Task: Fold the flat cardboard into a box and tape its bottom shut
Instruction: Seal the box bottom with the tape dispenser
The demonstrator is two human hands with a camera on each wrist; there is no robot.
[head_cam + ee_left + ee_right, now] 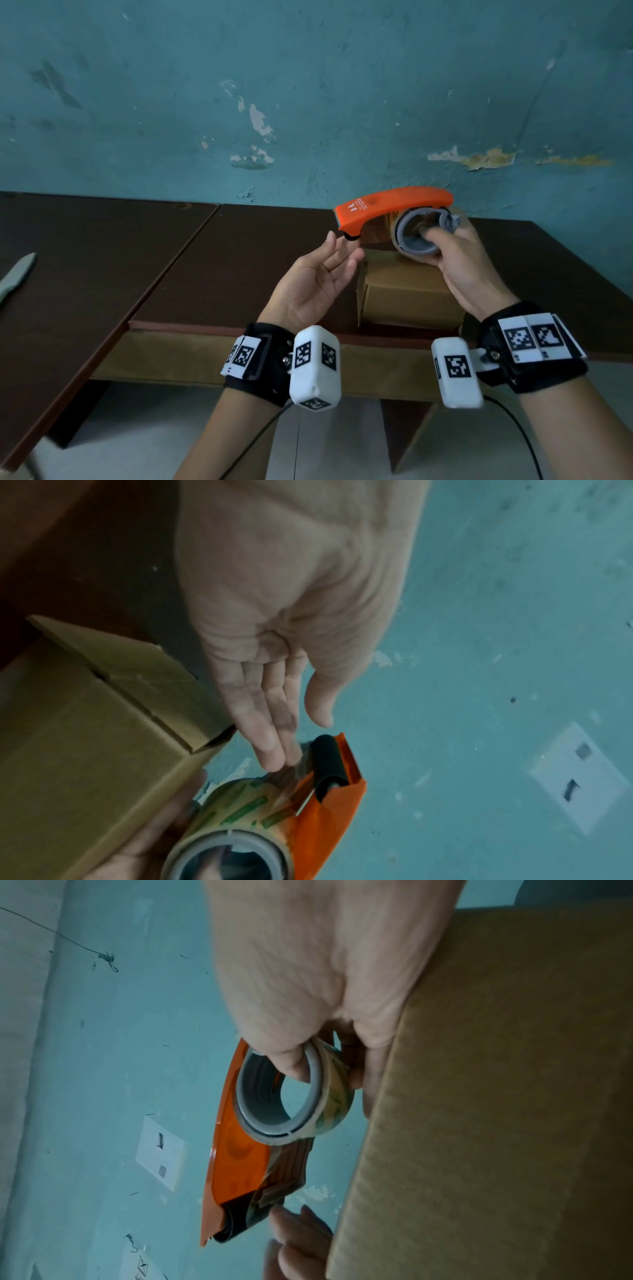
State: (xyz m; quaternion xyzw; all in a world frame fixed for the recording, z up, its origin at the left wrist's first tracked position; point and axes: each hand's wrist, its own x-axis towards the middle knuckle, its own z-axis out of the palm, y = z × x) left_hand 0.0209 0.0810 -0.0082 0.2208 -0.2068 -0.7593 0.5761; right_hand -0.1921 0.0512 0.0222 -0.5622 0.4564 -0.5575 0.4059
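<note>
A folded brown cardboard box [404,291] stands near the front edge of the dark table [239,260]; it also shows in the left wrist view [85,737] and the right wrist view [496,1096]. My right hand [455,260] grips an orange tape dispenser [390,209] by its grey roll core [281,1096], held above the box. My left hand [329,263] is open, palm up, its fingertips [274,753] close to the dispenser's black roller [329,761] and the loose tape end.
A teal wall [308,85] with peeling paint rises behind the table. A grey knife-like tool [17,277] lies at the far left on a second table. The table's front edge [239,332] runs just under my wrists.
</note>
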